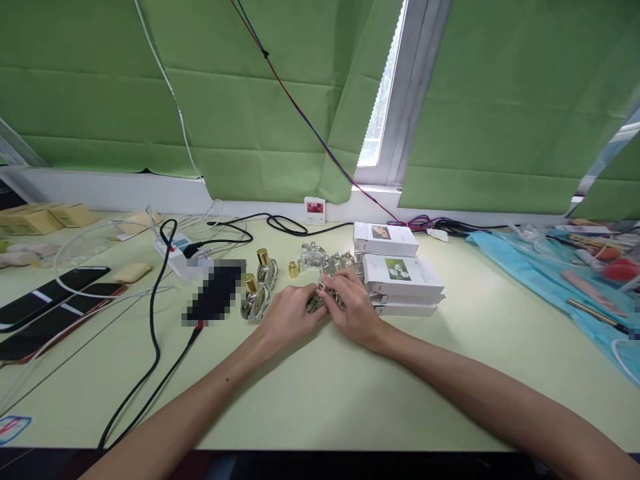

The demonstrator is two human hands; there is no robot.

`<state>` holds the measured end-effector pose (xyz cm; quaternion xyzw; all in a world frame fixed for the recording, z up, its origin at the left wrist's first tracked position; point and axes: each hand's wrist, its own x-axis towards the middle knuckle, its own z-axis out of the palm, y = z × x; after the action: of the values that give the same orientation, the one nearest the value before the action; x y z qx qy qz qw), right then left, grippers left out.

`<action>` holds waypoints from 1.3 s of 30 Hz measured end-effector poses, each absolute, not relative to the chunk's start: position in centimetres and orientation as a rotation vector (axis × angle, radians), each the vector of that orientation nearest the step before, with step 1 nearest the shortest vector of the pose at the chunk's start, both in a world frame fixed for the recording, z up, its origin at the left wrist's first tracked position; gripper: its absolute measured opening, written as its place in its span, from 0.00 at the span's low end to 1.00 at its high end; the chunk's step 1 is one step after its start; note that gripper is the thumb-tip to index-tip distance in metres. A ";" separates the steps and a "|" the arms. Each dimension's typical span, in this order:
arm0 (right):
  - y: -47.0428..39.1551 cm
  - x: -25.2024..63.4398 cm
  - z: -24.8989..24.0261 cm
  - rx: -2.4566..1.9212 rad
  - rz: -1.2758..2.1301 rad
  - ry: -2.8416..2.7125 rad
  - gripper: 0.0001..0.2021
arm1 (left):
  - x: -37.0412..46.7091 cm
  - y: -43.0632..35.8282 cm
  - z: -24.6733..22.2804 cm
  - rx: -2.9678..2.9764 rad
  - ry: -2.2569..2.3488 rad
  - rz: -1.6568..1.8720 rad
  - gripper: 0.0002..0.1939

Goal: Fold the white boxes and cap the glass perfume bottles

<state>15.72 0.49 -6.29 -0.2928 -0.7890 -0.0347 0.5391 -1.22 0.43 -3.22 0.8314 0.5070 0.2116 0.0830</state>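
Both my left hand [293, 312] and my right hand [354, 308] close around one clear glass perfume bottle [315, 303] on the table. Fingers of my right hand press at the bottle's neck, while my left hand grips its side; much of the glass is hidden. Behind the hands stand several more glass bottles [313, 255] without gold caps. A loose gold cap [293, 269] sits left of them. Two bottles with gold caps, one nearer [255, 301] and one farther [267, 270], stand left of my left hand.
White printed boxes [403, 275] are stacked right of my hands. A small white box [315, 211] stands at the back. Left lie a pixelated dark device [216, 293], black cables [156, 333], a power strip [183, 260] and phones [55, 293]. A blue sheet [530, 287] with clutter covers the right.
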 end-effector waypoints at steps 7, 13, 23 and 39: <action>0.5 15.6 -6.5 -0.726 -0.144 -1.831 0.10 | -1.2 0.2 -3.1 2.483 1.553 0.617 0.12; 0.6 15.5 -6.8 -0.728 -0.173 -1.805 0.12 | -1.2 0.1 -3.2 2.498 1.561 0.607 0.13; 0.6 15.5 -7.5 -0.744 -0.137 -1.832 0.17 | -0.7 -0.4 -2.9 2.497 1.671 0.543 0.13; 0.1 15.3 -7.4 -0.758 -0.043 -1.922 0.27 | -1.4 0.0 -2.8 2.464 1.816 0.620 0.16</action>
<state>15.32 0.10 -7.37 -0.3151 -0.7990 -0.0178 0.5119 -1.35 -0.01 -2.80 0.7890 0.5814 0.1984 0.0092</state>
